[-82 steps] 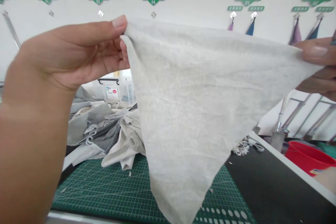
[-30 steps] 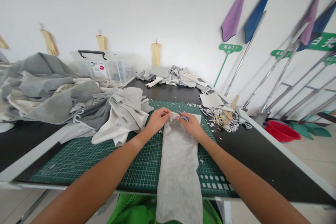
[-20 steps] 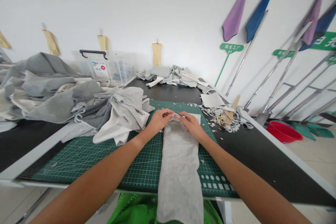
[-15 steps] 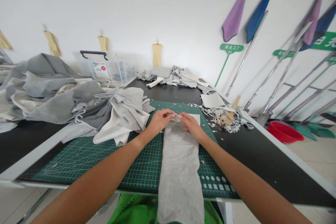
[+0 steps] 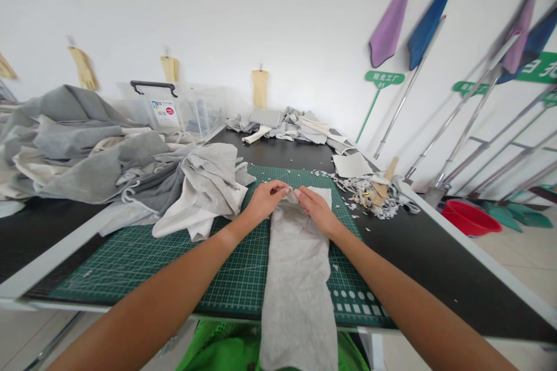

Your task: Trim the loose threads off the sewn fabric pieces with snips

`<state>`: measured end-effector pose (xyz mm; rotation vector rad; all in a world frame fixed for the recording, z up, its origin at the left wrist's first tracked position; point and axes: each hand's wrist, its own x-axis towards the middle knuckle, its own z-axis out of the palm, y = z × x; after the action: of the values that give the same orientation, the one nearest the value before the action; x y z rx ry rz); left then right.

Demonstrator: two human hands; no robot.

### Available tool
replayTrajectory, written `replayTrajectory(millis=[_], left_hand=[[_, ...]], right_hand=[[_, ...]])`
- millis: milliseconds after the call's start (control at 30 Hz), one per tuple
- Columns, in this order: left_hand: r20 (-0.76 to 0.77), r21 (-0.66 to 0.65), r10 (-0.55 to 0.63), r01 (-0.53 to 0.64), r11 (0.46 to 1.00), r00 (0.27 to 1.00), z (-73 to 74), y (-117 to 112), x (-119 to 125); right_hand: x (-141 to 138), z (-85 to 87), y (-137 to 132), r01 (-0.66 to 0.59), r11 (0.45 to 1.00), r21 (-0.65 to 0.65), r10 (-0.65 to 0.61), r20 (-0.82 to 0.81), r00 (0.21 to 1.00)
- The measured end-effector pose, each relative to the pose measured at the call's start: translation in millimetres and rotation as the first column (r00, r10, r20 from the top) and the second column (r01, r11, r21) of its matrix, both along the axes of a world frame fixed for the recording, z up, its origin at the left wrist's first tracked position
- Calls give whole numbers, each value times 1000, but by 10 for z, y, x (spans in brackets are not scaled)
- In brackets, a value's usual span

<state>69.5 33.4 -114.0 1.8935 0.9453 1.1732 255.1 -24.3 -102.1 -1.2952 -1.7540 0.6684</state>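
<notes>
A long strip of light grey cloth (image 5: 300, 278) lies over the green cutting mat (image 5: 174, 272) and hangs off the table's front edge onto my lap. At its far end, my left hand (image 5: 268, 196) pinches the cloth's edge between thumb and fingers. Close beside it, my right hand (image 5: 312, 206) grips the same edge, with the fingertips of both hands nearly touching. A small fold of cloth rises between them. Fine detail at the fingertips is too small to make out.
Crumpled grey and white cloths (image 5: 209, 179) pile up at the left, before a clear plastic bin (image 5: 161, 104). More cloth pieces (image 5: 282, 124) lie at the back. Scraps (image 5: 378, 194) heap at the right. A red basin (image 5: 470, 217) stands on the floor beside several poles.
Both hands stay at the cloth's far end. A bit more of the edge is raised and folded between the fingertips. The view has shifted very slightly.
</notes>
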Motion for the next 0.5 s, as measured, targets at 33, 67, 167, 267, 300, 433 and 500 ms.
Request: replayTrajectory(millis=[33,67,167,267,300,433,500], left_hand=[[8,-12,-3,3,1000,1000,-1,0,1],[17,-22,-6,6,1000,1000,-1,1,1],[49,-46,-22,25,999,999,-4,6,5],[75,-68,-43,48,997,996,-5,10,8],[80,-71,-47,52,996,996,-7,11,9],[79,-63,-64,69,996,995,-24,20,10],[75,-66,-70,75,995,995,-37,28,11]], right_hand=[[-1,8,-9,-7,1000,2,7,5,1000],[-2,13,-16,-11,1000,3,11,14,1000],[-4,17,-19,4,1000,5,-4,62,998],[-8,11,-10,29,999,13,-30,109,994],[-10,9,-9,34,999,16,-36,119,992],[-15,-1,-12,41,999,15,-43,150,988],[-13,-7,-13,40,999,17,-43,167,985]])
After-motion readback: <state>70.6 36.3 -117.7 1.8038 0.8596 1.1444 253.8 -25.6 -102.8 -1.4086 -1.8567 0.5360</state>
